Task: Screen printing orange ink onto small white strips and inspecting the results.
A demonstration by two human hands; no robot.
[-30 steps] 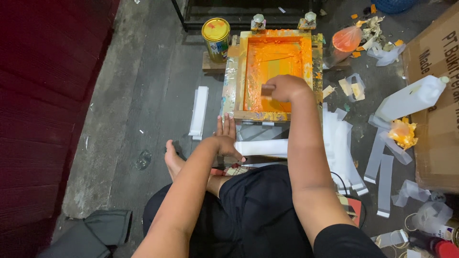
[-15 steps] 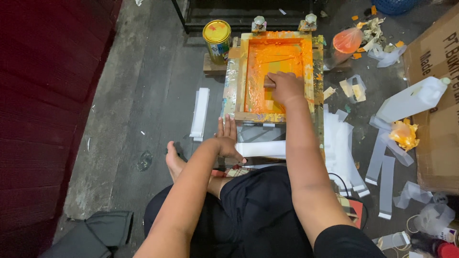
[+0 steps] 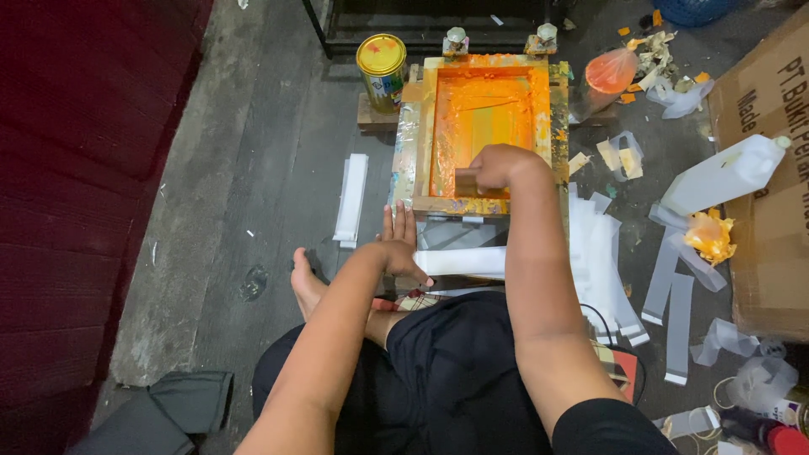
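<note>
My right hand (image 3: 499,166) was closed in a fist around the wooden squeegee (image 3: 466,181), pressed down on the mesh near the 6 o'clock end of the screen-printing frame (image 3: 421,135). That frame served as a shallow tray, its inside coated and pooled with orange ink, brightest along the 9 and 3 o'clock walls. At the frame's 10 o'clock stood a round ink can (image 3: 382,72) with its yellow lid on, so I could not see its contents. At 2 o'clock lay a clear plastic bag (image 3: 610,74) with orange ink inside, and farther out toward 4 o'clock a white plastic jug (image 3: 723,174) rested on its side against a cardboard box (image 3: 771,152). My left hand (image 3: 399,246) lay flat and open on the floor, fingers spread, holding nothing, its edge touching the white paper strip (image 3: 462,260) that stuck out from under the frame's 6 o'clock edge. More white strips (image 3: 600,261) were stacked at the frame's 4 o'clock. Compared with half a second before, my right hand had drawn the squeegee from mid-screen down toward the near edge, while my left hand had stayed planted.
</note>
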